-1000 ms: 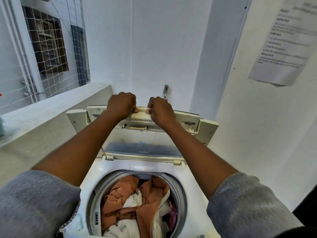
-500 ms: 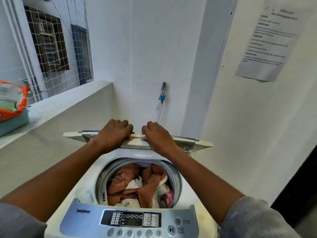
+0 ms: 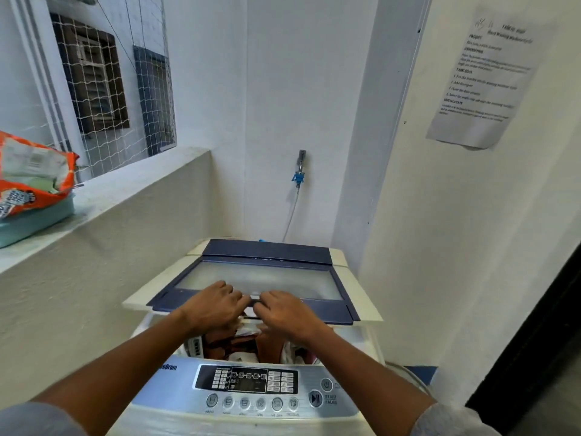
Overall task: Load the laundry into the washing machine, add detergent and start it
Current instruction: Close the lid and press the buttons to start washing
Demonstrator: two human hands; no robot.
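Head view: left hand [image 3: 213, 306] curls its fingers over the front edge of the lid [image 3: 267, 278]. The right hand [image 3: 284, 311] lays fingers there, blurred, grip unclear. Behind the control panel [image 3: 248, 382], the lid lies crosswise, nearly flat, front edge raised over the laundry [image 3: 267, 344].

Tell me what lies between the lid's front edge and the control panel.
The head view shows the tub opening there, holding brown and white laundry. The left hand and right hand reach over it to hold the lid.

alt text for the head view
The left hand and right hand hold the front edge of the washer lid, almost shut over the clothes. A control panel is nearest; an orange bag lies in a tub at left.
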